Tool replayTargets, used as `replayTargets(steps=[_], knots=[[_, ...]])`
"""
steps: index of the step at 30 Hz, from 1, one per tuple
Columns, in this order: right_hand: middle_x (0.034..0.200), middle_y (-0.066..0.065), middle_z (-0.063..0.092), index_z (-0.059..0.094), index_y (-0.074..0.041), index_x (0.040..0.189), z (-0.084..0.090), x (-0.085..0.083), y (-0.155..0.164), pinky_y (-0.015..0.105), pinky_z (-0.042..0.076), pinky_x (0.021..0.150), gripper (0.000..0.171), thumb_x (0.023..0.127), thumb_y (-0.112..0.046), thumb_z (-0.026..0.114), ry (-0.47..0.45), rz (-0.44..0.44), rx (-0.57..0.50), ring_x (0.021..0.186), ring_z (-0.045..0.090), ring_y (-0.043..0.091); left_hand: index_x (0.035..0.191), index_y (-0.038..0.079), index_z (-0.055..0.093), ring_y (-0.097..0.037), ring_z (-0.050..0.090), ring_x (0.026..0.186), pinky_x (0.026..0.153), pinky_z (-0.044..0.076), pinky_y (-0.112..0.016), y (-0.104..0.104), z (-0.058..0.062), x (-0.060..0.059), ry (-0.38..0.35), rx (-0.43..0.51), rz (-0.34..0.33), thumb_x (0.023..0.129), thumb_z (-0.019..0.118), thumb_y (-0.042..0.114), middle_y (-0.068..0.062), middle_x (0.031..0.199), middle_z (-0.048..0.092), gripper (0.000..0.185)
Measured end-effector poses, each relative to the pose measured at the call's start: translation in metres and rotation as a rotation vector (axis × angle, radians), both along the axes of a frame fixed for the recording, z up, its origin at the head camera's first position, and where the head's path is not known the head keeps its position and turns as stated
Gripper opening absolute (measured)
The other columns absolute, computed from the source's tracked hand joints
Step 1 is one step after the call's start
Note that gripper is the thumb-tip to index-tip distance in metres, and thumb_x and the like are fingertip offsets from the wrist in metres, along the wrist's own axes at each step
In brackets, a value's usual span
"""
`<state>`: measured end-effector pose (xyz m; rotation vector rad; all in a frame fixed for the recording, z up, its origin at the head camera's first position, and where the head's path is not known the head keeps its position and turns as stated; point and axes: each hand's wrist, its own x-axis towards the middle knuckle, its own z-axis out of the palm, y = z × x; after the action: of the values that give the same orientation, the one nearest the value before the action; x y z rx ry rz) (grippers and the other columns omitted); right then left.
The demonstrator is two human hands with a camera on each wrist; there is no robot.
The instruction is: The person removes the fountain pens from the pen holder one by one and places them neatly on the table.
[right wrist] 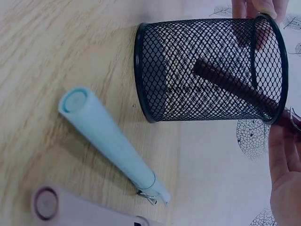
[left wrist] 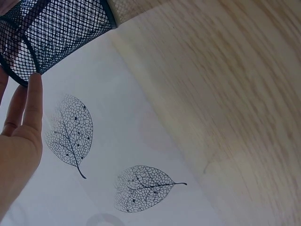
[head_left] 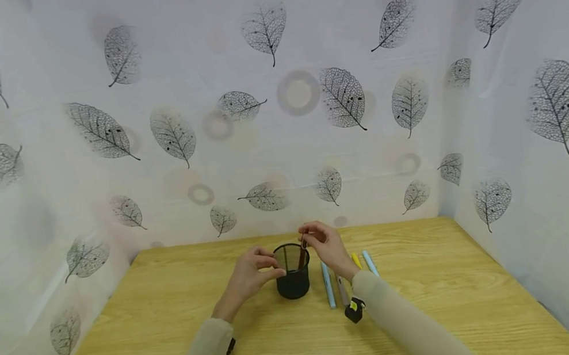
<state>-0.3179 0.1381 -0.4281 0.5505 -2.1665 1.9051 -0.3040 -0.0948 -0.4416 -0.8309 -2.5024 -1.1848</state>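
A black mesh pen holder [head_left: 293,286] stands upright on the table. My left hand [head_left: 249,275] holds it by the rim, with the thumb at the near side and fingertips along the left; the left wrist view has those fingers [left wrist: 33,101] against the rim. My right hand [head_left: 327,247] pinches a dark reddish-brown pen [right wrist: 230,86] near its clip end, above the right side of the rim. The pen slants down into the holder, and its lower end shows through the mesh in the right wrist view, above the holder's bottom.
Right of the holder lie a light blue pen [head_left: 329,288] and a greyish-mauve pen [head_left: 342,290]. Beyond my right wrist are a yellow pen [head_left: 357,260] and another light blue pen [head_left: 370,262]. A leaf-print curtain [head_left: 241,164] encloses the wooden table [head_left: 162,306] at the back and sides.
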Motion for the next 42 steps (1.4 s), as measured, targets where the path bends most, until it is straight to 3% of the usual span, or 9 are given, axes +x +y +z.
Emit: replayTargets(steps=[4,8,16,21,25,28,32,37,42], knots=[[0.117,0.02,0.067,0.063,0.004,0.125,0.012,0.011,-0.001,0.044,0.055,0.088,0.028,0.1,-0.003,0.054,0.011,-0.016,0.044,0.103,0.066,0.035,0.074,0.027,0.076,-0.013,0.06,0.092,0.078,0.051,-0.029,0.0,0.0,0.001,0.004,-0.001,0.002,0.077,0.083,0.028,0.009,0.093,0.062,0.008],[0.113,0.021,0.069,0.067,0.003,0.12,0.018,0.015,-0.001,0.048,0.054,0.084,0.025,0.1,-0.005,0.054,0.024,-0.04,0.07,0.095,0.066,0.032,0.074,0.027,0.076,-0.013,0.06,0.091,0.078,0.051,-0.029,0.0,0.0,0.001,0.004,0.007,0.001,0.077,0.083,0.028,0.009,0.093,0.062,0.008],[0.106,0.023,0.069,0.068,0.004,0.117,0.019,0.014,0.0,0.054,0.055,0.077,0.023,0.099,-0.004,0.056,0.015,-0.023,-0.039,0.088,0.064,0.04,0.073,0.027,0.075,-0.014,0.06,0.093,0.08,0.053,-0.033,0.001,0.0,0.002,-0.014,0.021,0.0,0.077,0.083,0.028,0.009,0.092,0.061,0.009],[0.109,0.029,0.066,0.069,0.002,0.113,0.014,0.009,0.002,0.045,0.057,0.075,0.021,0.093,-0.004,0.067,-0.001,-0.038,-0.117,0.084,0.067,0.024,0.073,0.026,0.076,-0.014,0.06,0.09,0.078,0.052,-0.029,0.0,-0.001,0.001,0.009,0.004,0.0,0.078,0.082,0.027,0.008,0.093,0.062,0.008],[0.111,0.018,0.067,0.067,0.005,0.107,0.008,0.0,0.002,0.037,0.058,0.071,0.02,0.09,-0.003,0.07,0.034,-0.068,-0.179,0.083,0.065,0.011,0.074,0.026,0.076,-0.014,0.06,0.092,0.08,0.052,-0.03,0.001,0.0,0.001,-0.01,0.01,-0.003,0.078,0.082,0.028,0.008,0.092,0.061,0.008],[0.111,0.008,0.069,0.064,0.009,0.103,0.004,-0.005,0.002,0.037,0.058,0.069,0.017,0.09,0.0,0.069,0.073,-0.086,-0.204,0.084,0.066,0.009,0.074,0.026,0.076,-0.015,0.06,0.094,0.082,0.053,-0.034,0.001,0.001,0.002,-0.034,0.026,-0.005,0.077,0.083,0.028,0.008,0.092,0.061,0.008],[0.105,0.004,0.071,0.064,0.01,0.104,0.001,-0.008,0.003,0.03,0.055,0.065,0.017,0.092,-0.002,0.067,0.112,-0.085,-0.202,0.082,0.068,0.008,0.074,0.026,0.076,-0.015,0.06,0.093,0.081,0.053,-0.033,0.001,0.001,0.001,-0.025,0.027,-0.001,0.077,0.083,0.027,0.008,0.093,0.061,0.008],[0.1,0.021,0.072,0.068,0.002,0.113,0.002,-0.008,0.005,0.023,0.052,0.065,0.02,0.096,-0.005,0.062,0.076,-0.095,-0.192,0.075,0.065,0.008,0.074,0.025,0.076,-0.016,0.062,0.093,0.081,0.054,-0.033,0.001,0.0,0.001,-0.009,0.034,-0.004,0.077,0.083,0.027,0.008,0.092,0.061,0.008],[0.105,0.029,0.067,0.065,-0.001,0.118,0.007,-0.003,0.008,0.026,0.053,0.069,0.021,0.1,-0.006,0.055,0.037,-0.137,-0.185,0.08,0.066,0.008,0.075,0.023,0.076,-0.022,0.066,0.096,0.083,0.056,-0.043,0.0,-0.001,0.001,-0.048,0.067,-0.02,0.077,0.083,0.026,0.005,0.093,0.06,0.008]])
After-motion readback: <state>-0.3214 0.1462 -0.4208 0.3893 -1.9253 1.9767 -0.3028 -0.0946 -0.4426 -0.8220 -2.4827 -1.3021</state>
